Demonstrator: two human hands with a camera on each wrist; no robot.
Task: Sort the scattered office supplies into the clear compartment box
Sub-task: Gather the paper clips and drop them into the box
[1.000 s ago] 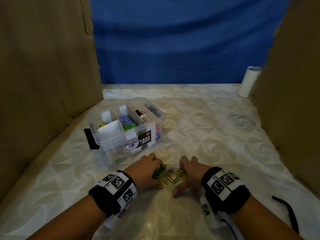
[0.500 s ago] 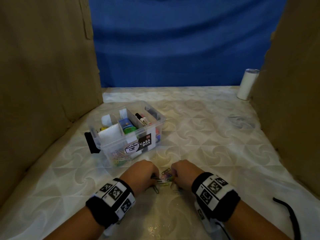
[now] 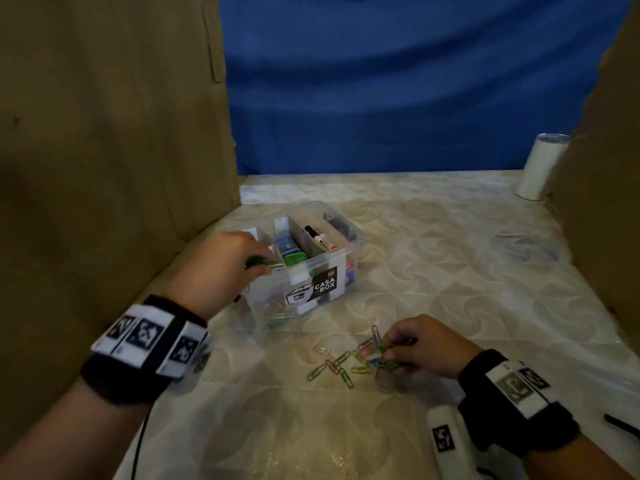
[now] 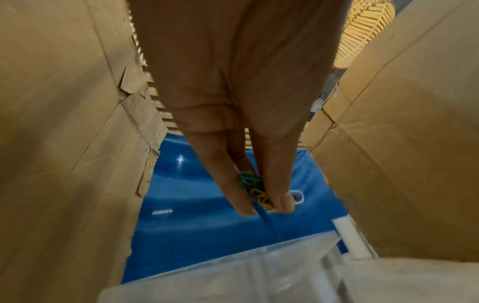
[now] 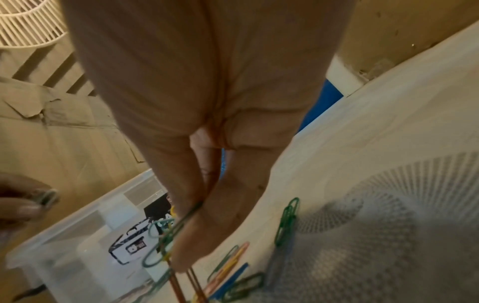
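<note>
Pinching paper clips [image 4: 255,189], left hand [image 3: 225,263] hovers over box [image 3: 341,252]; right hand [image 3: 420,344] pinches others.

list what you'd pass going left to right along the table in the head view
left hand holding paper clips, clear compartment box, loose paper clips, right hand pinching clips, white tumbler

dim, warm indoor light; head view soft with bowed edges, both wrist views motion-blurred and noisy.
</note>
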